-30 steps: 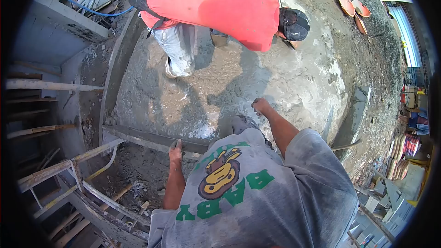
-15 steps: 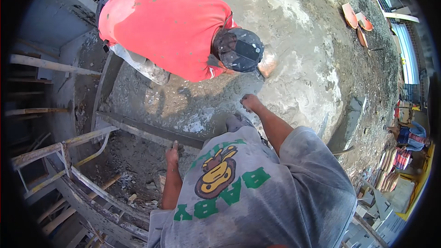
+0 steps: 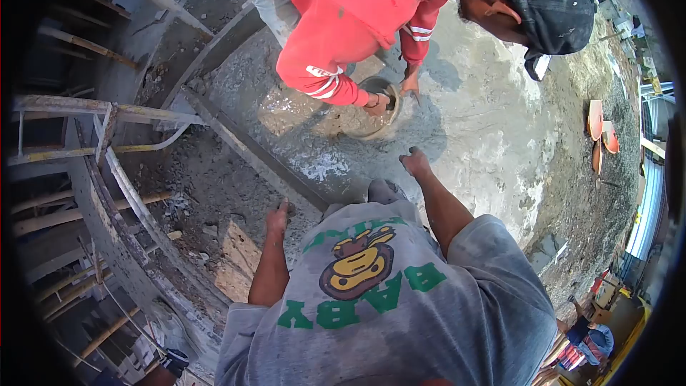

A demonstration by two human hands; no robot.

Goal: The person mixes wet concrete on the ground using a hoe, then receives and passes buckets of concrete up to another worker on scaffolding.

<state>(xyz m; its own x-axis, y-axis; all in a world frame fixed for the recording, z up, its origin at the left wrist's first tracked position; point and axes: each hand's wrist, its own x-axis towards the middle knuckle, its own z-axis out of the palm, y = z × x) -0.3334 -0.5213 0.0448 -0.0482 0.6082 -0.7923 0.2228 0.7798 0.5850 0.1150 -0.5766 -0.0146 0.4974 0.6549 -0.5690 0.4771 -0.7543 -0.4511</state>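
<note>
My left hand (image 3: pixel 277 219) hangs by my side near the end of the long edging board (image 3: pixel 250 154), a finger pointing forward and nothing visible in it. My right hand (image 3: pixel 414 163) is held out over the wet concrete (image 3: pixel 471 164), its fingers partly curled with a gap between them; no object shows there. Just ahead, a co-worker in a red top (image 3: pixel 357 14) bends over a round bucket (image 3: pixel 390 119), tilted low on the wet surface. Both of the co-worker's hands are at the bucket. My own hands are apart from it.
Metal scaffold rails (image 3: pixel 107 114) and bamboo poles stand on the left. A plywood piece (image 3: pixel 239 261) lies by the rubble at my left. Orange shovels (image 3: pixel 595 121) rest far right on gravel. At lower right another person (image 3: pixel 597 339) is partly visible.
My view has shifted, and the co-worker appears closer and farther right. The bucket and the co-worker's hands now show clearly. My arms stay out at my sides.
</note>
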